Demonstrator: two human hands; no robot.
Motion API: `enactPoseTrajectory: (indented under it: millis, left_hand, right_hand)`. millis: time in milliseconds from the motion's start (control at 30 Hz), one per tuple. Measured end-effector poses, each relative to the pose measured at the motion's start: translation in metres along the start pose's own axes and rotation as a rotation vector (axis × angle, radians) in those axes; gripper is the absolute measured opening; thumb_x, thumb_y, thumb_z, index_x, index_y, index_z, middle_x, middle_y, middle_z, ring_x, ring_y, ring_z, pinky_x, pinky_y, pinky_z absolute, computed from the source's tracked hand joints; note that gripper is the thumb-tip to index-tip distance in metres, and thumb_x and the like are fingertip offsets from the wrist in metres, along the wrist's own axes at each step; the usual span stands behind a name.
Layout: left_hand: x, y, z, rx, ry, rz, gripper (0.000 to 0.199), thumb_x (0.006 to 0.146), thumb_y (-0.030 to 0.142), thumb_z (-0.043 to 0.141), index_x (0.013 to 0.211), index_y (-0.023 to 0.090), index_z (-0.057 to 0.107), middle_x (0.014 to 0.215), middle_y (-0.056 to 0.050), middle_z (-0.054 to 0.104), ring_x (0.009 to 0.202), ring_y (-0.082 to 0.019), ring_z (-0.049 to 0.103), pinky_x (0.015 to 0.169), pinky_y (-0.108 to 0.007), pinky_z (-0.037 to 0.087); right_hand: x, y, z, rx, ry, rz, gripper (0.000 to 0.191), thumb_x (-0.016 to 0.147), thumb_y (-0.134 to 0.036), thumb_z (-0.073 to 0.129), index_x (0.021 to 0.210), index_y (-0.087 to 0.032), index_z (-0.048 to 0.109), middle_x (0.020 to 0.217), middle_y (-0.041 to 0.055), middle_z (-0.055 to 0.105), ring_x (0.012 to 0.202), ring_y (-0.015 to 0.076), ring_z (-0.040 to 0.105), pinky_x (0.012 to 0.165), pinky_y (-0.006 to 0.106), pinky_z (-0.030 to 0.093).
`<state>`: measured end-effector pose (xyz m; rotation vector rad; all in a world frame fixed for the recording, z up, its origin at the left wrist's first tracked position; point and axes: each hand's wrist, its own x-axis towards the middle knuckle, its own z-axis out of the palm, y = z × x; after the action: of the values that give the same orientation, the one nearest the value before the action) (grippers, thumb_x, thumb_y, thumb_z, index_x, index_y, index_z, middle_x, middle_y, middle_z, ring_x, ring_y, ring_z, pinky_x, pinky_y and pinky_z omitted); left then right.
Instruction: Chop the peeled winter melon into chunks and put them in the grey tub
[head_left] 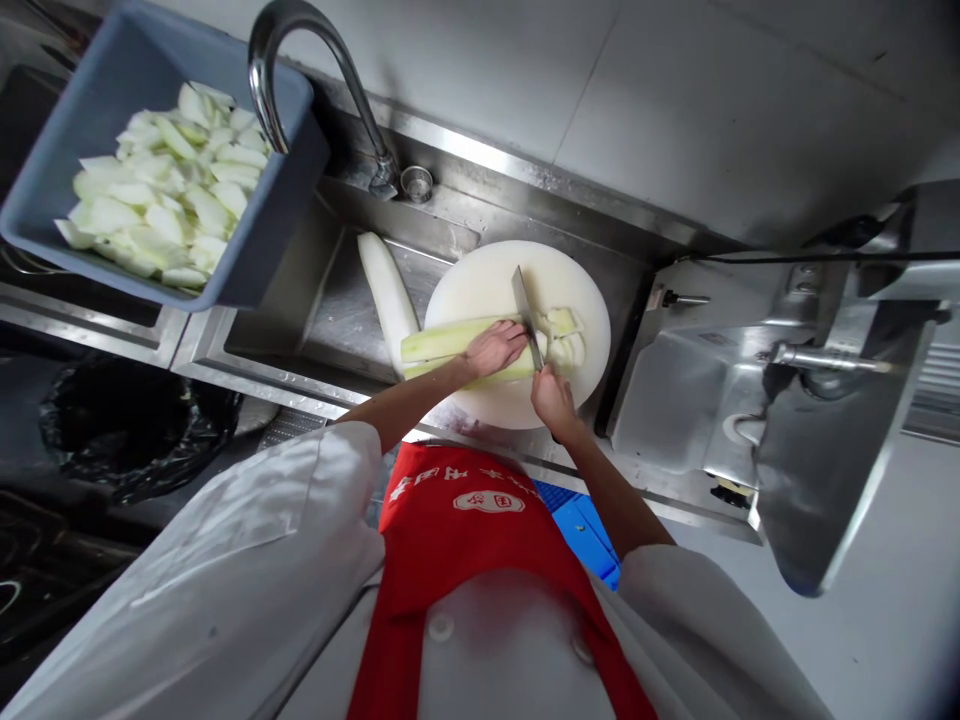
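Slicing seems underway: the right hand [553, 399] closed round a cleaver [523, 300], the left hand [496, 347] laid unclosed over peeled gourd [439, 341], which likely needs steadying through the next cut.

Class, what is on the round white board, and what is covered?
On the board lie long vegetable pieces and chunks; the right hand holds a cleaver over it. The left hand covers part of the long vegetable pieces.

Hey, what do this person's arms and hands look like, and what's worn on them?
The left hand and right hand are both bare, without gloves. Loose, wrinkled white sleeves end around the elbows, leaving the forearms uncovered.
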<state>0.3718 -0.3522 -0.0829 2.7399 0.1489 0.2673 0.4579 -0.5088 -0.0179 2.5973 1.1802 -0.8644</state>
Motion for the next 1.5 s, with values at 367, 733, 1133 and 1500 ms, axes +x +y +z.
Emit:
enactPoseTrajectory:
  millis: [367,733,1133,1500]
  left_hand:
    - [0.0,0.0,0.005,0.04,0.0,-0.042,0.033,0.106,0.025,0.036,0.106,0.017,0.068,0.107,-0.011,0.064,0.1,-0.025,0.052,0.09,-0.04,0.04]
    - [0.0,-0.003,0.005,0.013,-0.016,-0.036,0.031,0.106,0.025,0.038,0.108,0.016,0.068,0.107,-0.011,0.063,0.102,-0.025,0.052,0.091,-0.04,0.04]
    - [-0.007,0.008,0.001,0.015,0.019,-0.154,0.038,0.108,0.028,0.033,0.107,0.018,0.069,0.104,-0.011,0.066,0.101,-0.025,0.053,0.09,-0.042,0.04]
    - [-0.008,0.004,0.007,0.036,0.04,-0.124,0.036,0.107,0.025,0.033,0.105,0.019,0.069,0.103,-0.01,0.064,0.1,-0.026,0.053,0.09,-0.043,0.04]
  right_hand:
    - [-0.053,0.013,-0.037,-0.066,-0.03,0.003,0.029,0.109,-0.028,0.032,0.12,-0.011,0.052,0.098,0.0178,0.072,0.094,0.0281,0.071,0.08,0.031,0.046]
    - [-0.025,-0.001,-0.022,-0.028,-0.076,0.018,0.028,0.108,-0.024,0.032,0.122,-0.009,0.052,0.106,0.0192,0.071,0.101,0.0265,0.069,0.083,0.03,0.046]
    - [-0.02,0.0,-0.019,-0.011,-0.01,-0.004,0.03,0.108,-0.026,0.032,0.123,-0.011,0.053,0.105,0.0177,0.072,0.099,0.027,0.07,0.084,0.031,0.047]
    - [-0.066,0.015,-0.039,-0.06,-0.121,-0.017,0.023,0.108,-0.027,0.036,0.112,-0.013,0.054,0.096,0.0173,0.072,0.093,0.0273,0.071,0.076,0.029,0.045]
